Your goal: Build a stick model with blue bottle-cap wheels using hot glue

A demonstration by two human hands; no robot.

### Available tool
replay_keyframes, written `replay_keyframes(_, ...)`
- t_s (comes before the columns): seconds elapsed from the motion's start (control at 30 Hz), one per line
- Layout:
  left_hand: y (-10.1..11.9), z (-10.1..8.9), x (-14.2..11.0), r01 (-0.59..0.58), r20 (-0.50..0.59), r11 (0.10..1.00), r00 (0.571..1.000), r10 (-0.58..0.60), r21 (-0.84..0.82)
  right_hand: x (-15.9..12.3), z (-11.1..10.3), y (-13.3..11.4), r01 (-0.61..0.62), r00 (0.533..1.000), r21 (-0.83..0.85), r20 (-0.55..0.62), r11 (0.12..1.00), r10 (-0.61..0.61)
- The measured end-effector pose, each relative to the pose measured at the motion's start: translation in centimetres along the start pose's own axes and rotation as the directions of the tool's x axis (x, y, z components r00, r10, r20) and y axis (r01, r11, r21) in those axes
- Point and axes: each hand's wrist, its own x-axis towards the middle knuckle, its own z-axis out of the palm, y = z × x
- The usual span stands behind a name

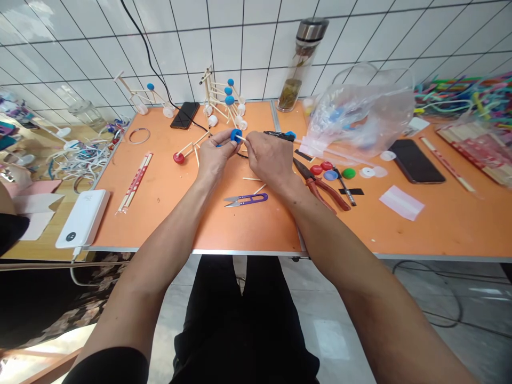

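Over the orange table, my left hand (216, 154) pinches a blue bottle cap (236, 135) between thumb and fingers. My right hand (269, 159) is closed on a thin pale stick (242, 138), whose end meets the cap; whether it passes through cannot be made out. Just left of my left hand lies a stick frame with a red cap (178, 158). Purple thread snips (246, 200) lie below my hands, beside short stick pieces (259, 189). Red-handled pliers (320, 186) rest by my right wrist, and a black tool (279, 136) shows behind that hand.
Stick models with blue and white caps (229, 100) stand by the tiled wall, near a phone (185, 115). A tall glass bottle (300, 66) and a plastic bag (360, 114) are at the back right. A power bank (83, 218) sits at the left edge.
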Motion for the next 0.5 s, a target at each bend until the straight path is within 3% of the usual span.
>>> replay_keyframes(0.27, -0.3, 0.4, -0.2, -0.010, -0.066, 0.999, 0.998, 0.012, 0.038, -0.2, 0.2, -0.5, -0.019, 0.999, 0.008, -0.033, 1.000, 0.019)
replay_keyframes(0.4, -0.5, 0.1, 0.0, -0.015, -0.056, 0.997, 0.998, 0.019, 0.070, 0.4, 1.3, 0.0, -0.124, 0.988, 0.192, -0.066, 0.974, 0.139)
replay_keyframes(0.5, -0.6, -0.1, 0.1, -0.036, -0.051, 0.995, 0.998, 0.041, 0.092, 1.3, 1.7, 0.2, -0.190, 0.981, 0.412, 0.042, 0.891, 0.190)
